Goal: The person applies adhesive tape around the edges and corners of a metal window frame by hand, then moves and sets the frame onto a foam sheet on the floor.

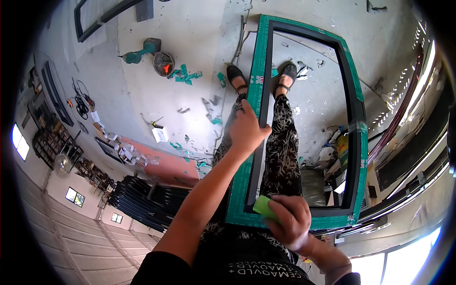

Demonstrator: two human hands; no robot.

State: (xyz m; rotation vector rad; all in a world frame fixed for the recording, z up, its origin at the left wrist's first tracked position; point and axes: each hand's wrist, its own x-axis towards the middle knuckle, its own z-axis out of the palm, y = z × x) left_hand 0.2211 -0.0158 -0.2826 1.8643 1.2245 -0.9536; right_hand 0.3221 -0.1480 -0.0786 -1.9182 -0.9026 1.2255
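Green-taped frame (332, 220): probably stiff; grasp side rails (259, 61). Left hand (248, 129) over frame, grip unclear; right hand (290, 220) pinches block (262, 207).

Green block (261, 206) partly hidden by right hand (290, 221). Upper-left dark frame (114, 14) cut off by top edge. Green tape (261, 47) print too small to read.

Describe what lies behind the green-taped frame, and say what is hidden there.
Through the opening of the green-taped frame show a patterned trouser leg, a black shoe and littered floor. Whatever lies directly behind its solid bars is covered and cannot be seen.
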